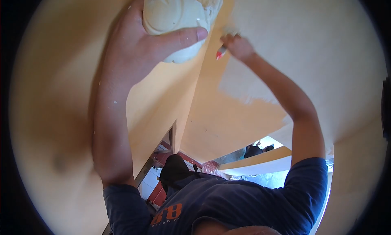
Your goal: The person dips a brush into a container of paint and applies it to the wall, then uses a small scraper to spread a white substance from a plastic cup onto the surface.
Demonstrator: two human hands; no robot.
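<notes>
We've got right grip (pixel 240 48) closed round brush (pixel 220 53), red end slanting down-left, by edge of pale patch (pixel 246 82); left grip (pixel 132 41) wrapped round pale-filled container (pixel 173 15).

The container (pixel 165 17) in my left hand (pixel 136 47) looks like smooth, glossy plastic. The wall (pixel 211 116) has a matt finish; my shirt (pixel 232 200) is matt cloth. The brush handle (pixel 220 53) may be plastic, too small to tell.
</notes>
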